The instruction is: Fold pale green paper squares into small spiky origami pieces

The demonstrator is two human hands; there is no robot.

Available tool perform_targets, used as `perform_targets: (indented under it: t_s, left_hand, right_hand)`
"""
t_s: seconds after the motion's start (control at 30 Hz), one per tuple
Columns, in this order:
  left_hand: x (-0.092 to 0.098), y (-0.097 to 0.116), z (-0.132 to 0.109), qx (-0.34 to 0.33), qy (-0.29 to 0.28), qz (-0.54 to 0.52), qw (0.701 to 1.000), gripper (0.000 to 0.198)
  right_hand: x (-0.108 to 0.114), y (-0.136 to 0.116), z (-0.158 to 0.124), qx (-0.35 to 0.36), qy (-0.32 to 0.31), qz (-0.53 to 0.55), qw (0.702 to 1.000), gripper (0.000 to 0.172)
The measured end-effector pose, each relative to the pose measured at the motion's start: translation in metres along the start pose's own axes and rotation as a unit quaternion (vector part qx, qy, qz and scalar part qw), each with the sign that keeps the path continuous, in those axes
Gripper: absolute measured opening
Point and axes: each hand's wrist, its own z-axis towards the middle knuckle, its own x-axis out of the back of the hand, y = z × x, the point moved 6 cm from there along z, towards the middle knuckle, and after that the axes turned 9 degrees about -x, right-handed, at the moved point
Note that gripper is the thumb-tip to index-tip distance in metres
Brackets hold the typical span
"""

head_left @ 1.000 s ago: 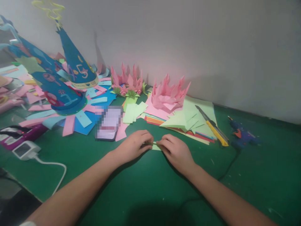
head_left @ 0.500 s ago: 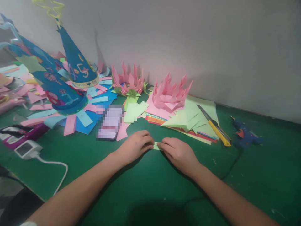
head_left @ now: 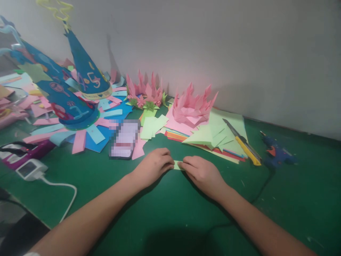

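Between my hands, low on the green table (head_left: 170,206), lies a small strip of light green paper (head_left: 177,165). My left hand (head_left: 154,164) is closed on its left end, the fingers curled together. At the right end my right hand (head_left: 203,173) grips the paper, thumb and fingers pressed together. The fingers cover both ends, so only the middle shows. Just beyond my left hand are a phone (head_left: 124,138) with a blurred screen and a stack of light green paper pieces (head_left: 152,126).
Behind stand pink folded-paper crowns (head_left: 193,106) near coloured sheets (head_left: 231,124). A yellow utility knife (head_left: 246,147) and a blue glue gun (head_left: 279,154) lie at the right. Blue cone hats (head_left: 86,67), paper strips and a white charger (head_left: 32,169) with its cable occupy the left.
My hands stay almost in place. The crease line seen on the green strip half a second ago no longer shows, and its visible middle looks flatter.
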Motion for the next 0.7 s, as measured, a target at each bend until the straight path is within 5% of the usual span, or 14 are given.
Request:
perform_targets:
  t_s: [0.7]
  left_hand:
    - [-0.006, 0.013, 0.004, -0.009, -0.089, 0.136, 0.987, 0.028]
  right_hand:
    - [0.001, -0.003, 0.000, -0.027, -0.017, -0.010, 0.999, 0.025]
